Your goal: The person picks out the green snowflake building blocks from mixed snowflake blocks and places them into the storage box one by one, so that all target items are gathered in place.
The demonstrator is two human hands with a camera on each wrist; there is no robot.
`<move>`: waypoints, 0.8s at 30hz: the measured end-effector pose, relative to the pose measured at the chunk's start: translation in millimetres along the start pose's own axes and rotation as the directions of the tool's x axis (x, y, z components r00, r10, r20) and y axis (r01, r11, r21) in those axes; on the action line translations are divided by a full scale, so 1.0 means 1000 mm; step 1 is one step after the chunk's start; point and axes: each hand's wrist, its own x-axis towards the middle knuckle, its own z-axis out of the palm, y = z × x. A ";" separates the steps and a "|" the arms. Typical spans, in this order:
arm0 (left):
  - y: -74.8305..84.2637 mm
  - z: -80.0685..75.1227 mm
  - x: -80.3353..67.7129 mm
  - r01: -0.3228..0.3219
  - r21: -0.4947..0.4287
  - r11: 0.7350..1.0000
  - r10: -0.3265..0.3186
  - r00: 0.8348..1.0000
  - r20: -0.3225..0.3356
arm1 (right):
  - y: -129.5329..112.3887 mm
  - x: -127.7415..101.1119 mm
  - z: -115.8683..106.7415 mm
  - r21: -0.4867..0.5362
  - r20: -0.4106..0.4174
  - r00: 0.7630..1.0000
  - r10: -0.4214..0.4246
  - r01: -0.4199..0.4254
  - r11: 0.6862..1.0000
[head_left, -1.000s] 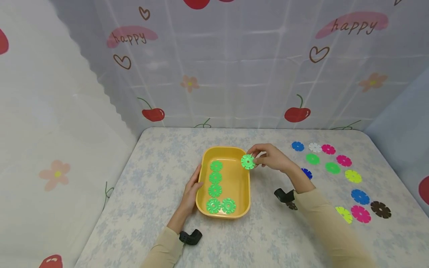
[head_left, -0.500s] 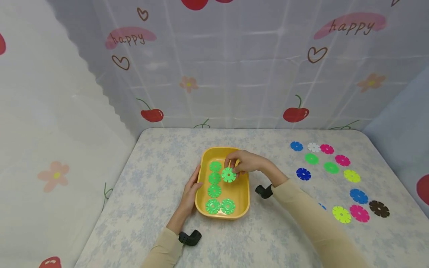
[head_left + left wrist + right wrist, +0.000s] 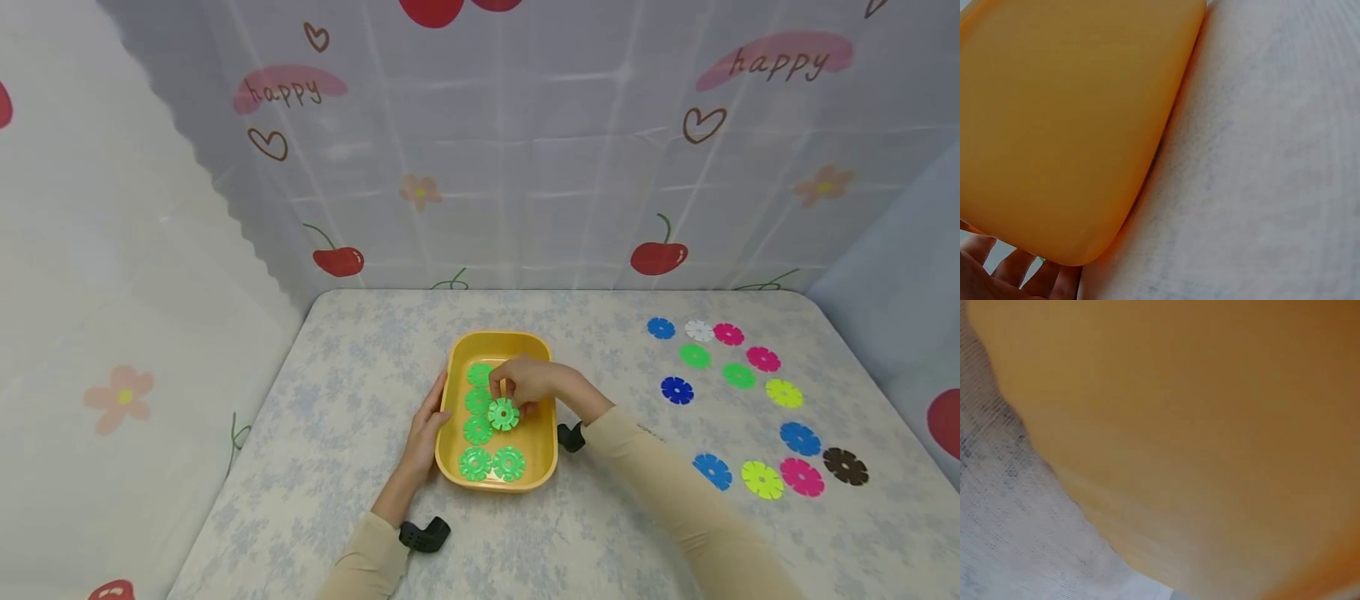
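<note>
In the head view my right hand (image 3: 527, 381) reaches over the yellow plastic basin (image 3: 546, 467) and pinches a green snowflake disc (image 3: 503, 414). The held disc hangs tilted above the basin's floor, just right of the left column. Several green discs lie flat inside: a column along the left side, ending in a bottom-left disc (image 3: 475, 464), with another disc (image 3: 509, 463) to its right. My left hand (image 3: 423, 433) holds the basin's left side, thumb over the rim and fingers along the outer wall. The left wrist view shows its fingers (image 3: 1013, 267) by the basin wall (image 3: 1079, 125).
Loose discs are spread over the table's right side, among them a green disc (image 3: 739, 376), a dark blue disc (image 3: 677, 390), a pink disc (image 3: 802, 477) and a brown disc (image 3: 845, 467). A printed curtain (image 3: 510, 167) hangs behind the table. The basin's wall (image 3: 1179, 425) fills the right wrist view.
My right hand has carried the green disc left and down, from the basin's right rim to over its inside. A blue disc at the lower right has come out from behind the sleeve.
</note>
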 end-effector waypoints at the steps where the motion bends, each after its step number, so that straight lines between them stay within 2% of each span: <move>1: 0.000 0.000 0.000 -0.002 -0.002 1.000 0.002 1.000 0.001 | 0.000 0.001 0.002 -0.012 0.008 1.000 0.016 -0.016 1.000; 9: 0.000 0.000 0.000 -0.015 -0.001 1.000 0.015 1.000 0.009 | -0.004 0.002 0.009 -0.054 0.035 0.994 0.103 -0.101 0.993; 17: 0.001 0.001 0.000 -0.017 0.022 1.000 0.017 1.000 -0.006 | -0.006 0.001 0.013 -0.107 0.049 0.990 0.135 -0.129 0.986; 24: -0.001 0.001 0.000 -0.028 0.033 0.999 0.028 1.000 -0.008 | -0.006 0.002 0.017 -0.114 0.055 0.985 0.162 -0.155 0.981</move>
